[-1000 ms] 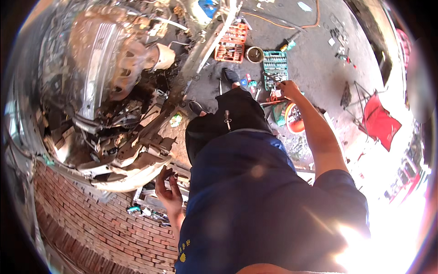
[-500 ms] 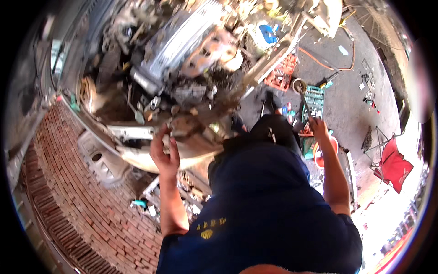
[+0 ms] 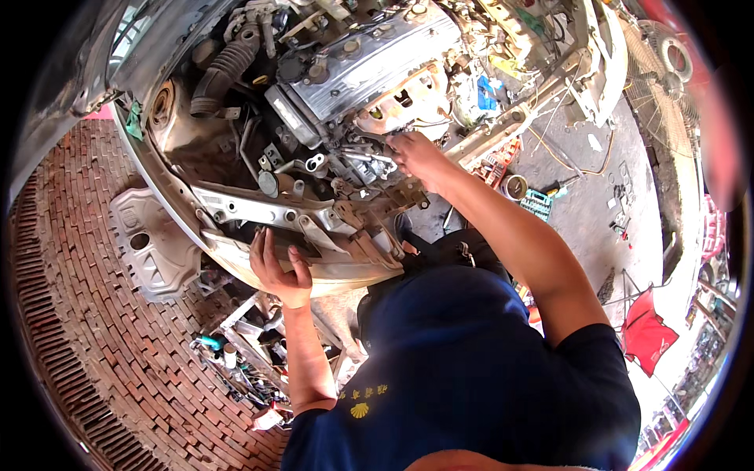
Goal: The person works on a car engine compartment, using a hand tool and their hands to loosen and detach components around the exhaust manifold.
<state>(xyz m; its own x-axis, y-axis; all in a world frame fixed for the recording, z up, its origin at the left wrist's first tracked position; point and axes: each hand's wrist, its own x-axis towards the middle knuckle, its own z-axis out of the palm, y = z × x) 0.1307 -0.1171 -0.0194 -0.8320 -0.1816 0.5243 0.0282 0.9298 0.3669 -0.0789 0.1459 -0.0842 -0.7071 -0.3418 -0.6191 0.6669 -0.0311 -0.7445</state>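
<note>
A car's open engine bay lies in front of me, with a ribbed silver engine cover [image 3: 365, 67] on top. My right hand [image 3: 420, 161] reaches over the front of the engine, its fingers curled beside metal fittings below a pale metal heat shield [image 3: 404, 98]. What those fingers hold, if anything, cannot be made out. At the car's front edge, my left hand [image 3: 279, 271] rests by the pale bumper [image 3: 338, 279]. Its fingers are apart and nothing shows in them. A silver crossmember [image 3: 263, 208] runs just beyond that hand.
On the floor to the right are a round tin [image 3: 514, 187], a green tool case [image 3: 537, 204] and a red folding chair [image 3: 650, 334]. A grey molded cover [image 3: 157, 243] lies on brick paving at left. A cluttered metal frame [image 3: 251, 334] stands beneath my left forearm.
My right hand has moved from above the floor tools, where it gripped a long dark tool, left and forward into the engine bay. My left hand stays near the bumper. The view has shifted.
</note>
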